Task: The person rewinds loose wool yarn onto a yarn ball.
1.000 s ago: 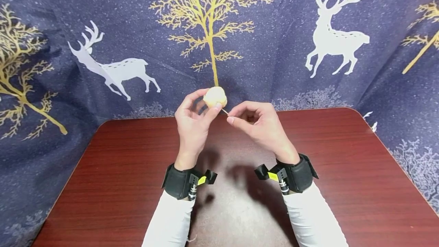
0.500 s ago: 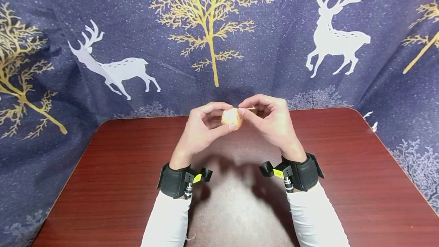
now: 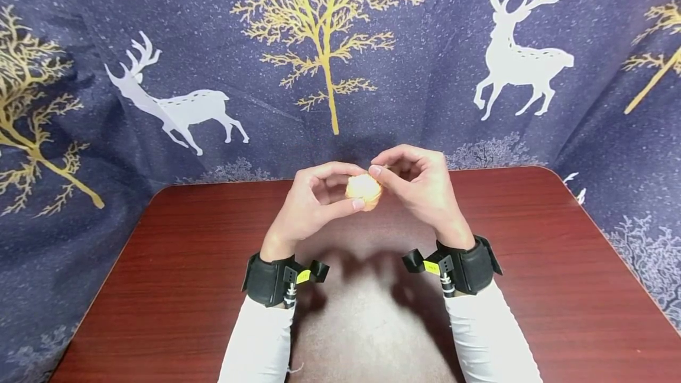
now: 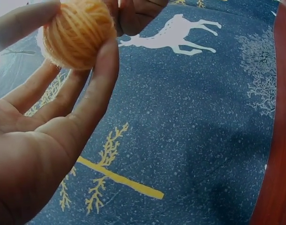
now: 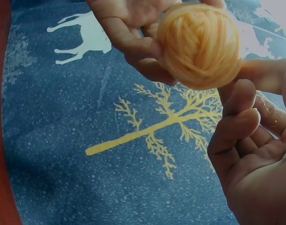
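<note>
A small ball of yarn (image 3: 364, 192), pale orange and tightly wound, is held up over the far part of the table. My left hand (image 3: 311, 203) holds it between thumb and fingertips; the left wrist view shows the fingers around the yarn ball (image 4: 79, 37) from both sides. At the ball's upper right edge, my right hand (image 3: 420, 188) pinches the yarn strand with thumb and index finger, the strand mostly hidden by the fingers. In the right wrist view the yarn ball (image 5: 199, 47) sits between both hands, windings crossing its face.
A red-brown wooden table (image 3: 202, 241) lies below the hands, with a greyish bright patch in its middle. Behind its far edge hangs a dark blue cloth (image 3: 415, 111) printed with white deer and golden trees. Black camera bands (image 3: 268, 281) circle both wrists.
The ball has come down and to the right with my left hand, and has turned. My right hand has moved up and right; the strand stretched between hands earlier is now mostly out of sight.
</note>
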Demonstrator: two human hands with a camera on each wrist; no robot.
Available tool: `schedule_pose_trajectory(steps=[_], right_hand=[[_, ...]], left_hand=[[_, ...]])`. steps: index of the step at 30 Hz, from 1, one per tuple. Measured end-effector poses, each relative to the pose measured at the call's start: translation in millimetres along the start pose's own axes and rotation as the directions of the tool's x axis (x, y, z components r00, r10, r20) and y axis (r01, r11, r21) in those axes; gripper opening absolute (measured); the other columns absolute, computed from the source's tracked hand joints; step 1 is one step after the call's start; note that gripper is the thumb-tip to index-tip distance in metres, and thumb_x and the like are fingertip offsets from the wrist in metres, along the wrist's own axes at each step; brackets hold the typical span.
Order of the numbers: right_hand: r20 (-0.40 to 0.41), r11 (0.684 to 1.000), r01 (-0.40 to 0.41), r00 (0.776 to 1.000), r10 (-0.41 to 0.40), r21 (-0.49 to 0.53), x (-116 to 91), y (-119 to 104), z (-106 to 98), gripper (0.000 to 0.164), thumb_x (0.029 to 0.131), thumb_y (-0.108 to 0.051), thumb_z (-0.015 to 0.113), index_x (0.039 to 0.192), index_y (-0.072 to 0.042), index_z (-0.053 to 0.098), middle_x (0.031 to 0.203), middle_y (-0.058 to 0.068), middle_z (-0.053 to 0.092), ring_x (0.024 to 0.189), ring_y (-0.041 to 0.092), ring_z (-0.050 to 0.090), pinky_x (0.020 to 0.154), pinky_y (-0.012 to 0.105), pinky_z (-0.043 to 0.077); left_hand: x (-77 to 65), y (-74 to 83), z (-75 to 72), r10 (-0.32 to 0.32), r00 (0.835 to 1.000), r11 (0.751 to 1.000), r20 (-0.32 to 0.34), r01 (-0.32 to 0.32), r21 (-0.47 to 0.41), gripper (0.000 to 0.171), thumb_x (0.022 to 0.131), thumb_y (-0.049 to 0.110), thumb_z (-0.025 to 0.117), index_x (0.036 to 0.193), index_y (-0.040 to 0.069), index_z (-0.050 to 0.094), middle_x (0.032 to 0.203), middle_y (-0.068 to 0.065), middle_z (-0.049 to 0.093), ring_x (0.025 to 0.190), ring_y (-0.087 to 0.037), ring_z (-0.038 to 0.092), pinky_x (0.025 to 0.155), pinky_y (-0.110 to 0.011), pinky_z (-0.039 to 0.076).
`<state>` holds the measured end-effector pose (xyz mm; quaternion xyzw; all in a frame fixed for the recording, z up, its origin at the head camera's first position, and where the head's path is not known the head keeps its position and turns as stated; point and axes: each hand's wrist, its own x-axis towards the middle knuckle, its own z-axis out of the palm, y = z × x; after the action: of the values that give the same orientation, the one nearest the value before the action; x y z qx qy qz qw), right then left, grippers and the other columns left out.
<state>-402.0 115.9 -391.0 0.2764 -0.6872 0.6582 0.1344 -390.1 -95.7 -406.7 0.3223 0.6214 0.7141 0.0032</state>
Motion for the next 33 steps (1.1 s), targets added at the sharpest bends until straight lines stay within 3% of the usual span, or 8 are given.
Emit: schedule_pose_trajectory(steps=[5, 9, 12, 15, 16, 23, 29, 33], right_hand=[[0.025, 0.998, -0.057, 0.998, 0.056, 0.03, 2.2, 3.8, -1.4, 0.008, 0.088, 0.001, 0.075, 0.095, 0.005, 0.074, 0.073, 0.007, 0.069, 0.054, 0.019, 0.057, 0.049, 0.024, 0.051], [0.059, 0.992, -0.109, 0.993, 0.106, 0.065, 3.1, 6.2, -3.6, 0.01, 0.09, 0.001, 0.072, 0.097, 0.008, 0.072, 0.078, 0.005, 0.071, 0.057, 0.015, 0.058, 0.051, 0.024, 0.051], [0.091, 0.982, -0.148, 0.986, 0.138, 0.116, 3.6, 7.9, -4.8, 0.008, 0.092, 0.004, 0.069, 0.098, 0.008, 0.072, 0.081, 0.005, 0.071, 0.059, 0.011, 0.057, 0.052, 0.023, 0.051], [0.118, 0.976, -0.165, 0.982, 0.149, 0.142, 3.9, 9.1, -5.1, 0.01, 0.092, 0.008, 0.066, 0.101, 0.01, 0.07, 0.084, 0.004, 0.071, 0.061, 0.01, 0.058, 0.054, 0.022, 0.052], [0.123, 0.978, -0.16, 0.982, 0.144, 0.136, 4.1, 10.0, -5.3, 0.01, 0.093, 0.008, 0.066, 0.102, 0.01, 0.07, 0.085, 0.004, 0.071, 0.062, 0.01, 0.059, 0.055, 0.022, 0.053], [0.118, 0.994, -0.106, 0.988, 0.103, 0.024, 4.4, 8.5, -1.8, 0.018, 0.096, 0.008, 0.062, 0.112, 0.012, 0.069, 0.091, 0.004, 0.071, 0.063, 0.01, 0.061, 0.057, 0.023, 0.055], [0.031, 0.991, -0.137, 0.99, 0.137, 0.003, 3.2, 6.6, 5.0, 0.018, 0.093, 0.006, 0.068, 0.11, 0.008, 0.072, 0.083, 0.008, 0.073, 0.058, 0.015, 0.065, 0.053, 0.023, 0.056], [0.052, 0.987, -0.163, 0.985, 0.163, -0.007, 2.8, 7.0, 9.2, 0.016, 0.092, 0.003, 0.071, 0.107, 0.007, 0.073, 0.086, 0.012, 0.074, 0.058, 0.02, 0.067, 0.054, 0.027, 0.058]], left_hand=[[-0.5, 0.1, -0.5, 0.026, 0.999, 0.998, 0.033, -0.024, -0.05, 0.043, 0.08, -0.012, 0.077, 0.12, -0.013, 0.063, 0.114, -0.019, 0.069, 0.102, -0.031, 0.069, 0.084, -0.049, 0.061], [0.7, -0.6, 0.7, 0.067, 0.997, 0.995, 0.025, -0.065, -0.077, 0.043, 0.08, -0.011, 0.077, 0.12, -0.016, 0.06, 0.115, -0.018, 0.069, 0.103, -0.029, 0.068, 0.087, -0.043, 0.06], [2.1, -2.2, 3.0, 0.083, 0.996, 0.987, -0.014, -0.084, -0.137, 0.038, 0.082, -0.009, 0.075, 0.118, -0.01, 0.065, 0.115, -0.015, 0.069, 0.103, -0.025, 0.068, 0.086, -0.035, 0.059], [3.3, -3.9, 6.1, 0.06, 0.996, 0.972, -0.069, -0.074, -0.225, 0.033, 0.084, -0.011, 0.071, 0.115, -0.001, 0.07, 0.113, -0.012, 0.07, 0.102, -0.023, 0.068, 0.084, -0.03, 0.059], [3.7, -4.7, 6.9, 0.043, 0.995, 0.965, -0.088, -0.064, -0.254, 0.034, 0.084, -0.012, 0.068, 0.114, 0.004, 0.071, 0.112, -0.011, 0.07, 0.101, -0.022, 0.067, 0.083, -0.029, 0.059], [5.7, -6.1, 12.1, -0.077, 0.976, 0.914, -0.206, -0.014, -0.406, 0.035, 0.092, -0.015, 0.053, 0.112, 0.007, 0.071, 0.116, -0.012, 0.068, 0.102, -0.02, 0.066, 0.084, -0.035, 0.061], [7.3, -5.9, 14.9, -0.07, 0.959, 0.904, -0.275, -0.055, -0.424, 0.038, 0.092, -0.016, 0.052, 0.112, 0.009, 0.073, 0.116, -0.011, 0.07, 0.103, -0.02, 0.067, 0.087, -0.036, 0.061], [8.3, -5.5, 16.1, -0.056, 0.945, 0.907, -0.321, -0.086, -0.412, 0.038, 0.091, -0.017, 0.053, 0.112, 0.009, 0.073, 0.114, -0.01, 0.071, 0.103, -0.018, 0.067, 0.088, -0.029, 0.058]])
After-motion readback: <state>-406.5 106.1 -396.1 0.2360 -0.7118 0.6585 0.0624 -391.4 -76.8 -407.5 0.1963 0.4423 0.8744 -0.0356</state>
